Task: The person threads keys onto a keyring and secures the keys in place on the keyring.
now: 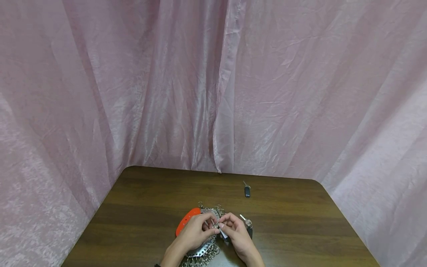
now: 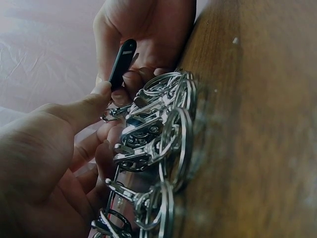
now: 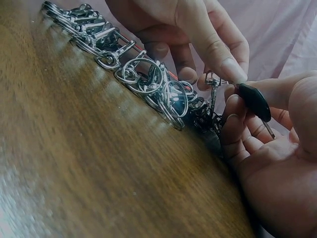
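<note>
My left hand (image 1: 197,230) pinches a small metal snap hook (image 3: 213,85) at the edge of a round, perforated metal key ring holder (image 1: 197,253). The holder has a red-orange handle (image 1: 187,221), partly behind the left hand. Many snap hooks and split rings (image 2: 176,144) hang around its rim. In my right hand (image 1: 237,237) I hold a black key tag (image 3: 255,102) between thumb and fingers, with a key (image 3: 268,129) showing beside it. The left thumb tip meets the near end of the tag. Fingers hide where tag and hook come together.
Two more keys with black tags lie on the brown wooden table (image 1: 293,222): one key tag (image 1: 247,191) farther back, the other key tag (image 1: 250,231) just right of the right hand. Pink curtains (image 1: 283,92) hang around the table's back and sides.
</note>
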Demonstrator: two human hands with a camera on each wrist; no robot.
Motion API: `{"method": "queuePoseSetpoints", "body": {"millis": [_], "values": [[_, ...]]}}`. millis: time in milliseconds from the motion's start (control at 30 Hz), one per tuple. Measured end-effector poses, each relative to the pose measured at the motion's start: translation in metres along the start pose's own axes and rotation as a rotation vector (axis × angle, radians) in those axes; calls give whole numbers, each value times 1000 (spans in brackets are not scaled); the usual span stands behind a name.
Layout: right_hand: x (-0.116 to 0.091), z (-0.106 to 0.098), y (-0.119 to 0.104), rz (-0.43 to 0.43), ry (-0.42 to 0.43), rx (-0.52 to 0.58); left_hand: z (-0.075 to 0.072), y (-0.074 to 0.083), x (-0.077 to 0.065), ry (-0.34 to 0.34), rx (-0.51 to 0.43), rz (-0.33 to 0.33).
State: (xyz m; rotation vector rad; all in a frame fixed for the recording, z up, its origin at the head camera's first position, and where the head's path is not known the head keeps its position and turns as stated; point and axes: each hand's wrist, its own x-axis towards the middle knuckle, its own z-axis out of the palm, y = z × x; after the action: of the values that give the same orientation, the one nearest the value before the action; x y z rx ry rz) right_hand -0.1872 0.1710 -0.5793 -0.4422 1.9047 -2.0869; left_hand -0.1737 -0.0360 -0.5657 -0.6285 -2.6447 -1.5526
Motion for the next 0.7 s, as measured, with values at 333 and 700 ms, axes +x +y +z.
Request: {"method": "queuePoseSetpoints", "body": {"millis": [333, 700], "values": [[0, -1, 1, -12, -17, -1, 0, -1, 1, -6, 14, -20], [1, -2, 0, 0, -10, 0, 2, -1, 2, 19, -13, -37]]}}
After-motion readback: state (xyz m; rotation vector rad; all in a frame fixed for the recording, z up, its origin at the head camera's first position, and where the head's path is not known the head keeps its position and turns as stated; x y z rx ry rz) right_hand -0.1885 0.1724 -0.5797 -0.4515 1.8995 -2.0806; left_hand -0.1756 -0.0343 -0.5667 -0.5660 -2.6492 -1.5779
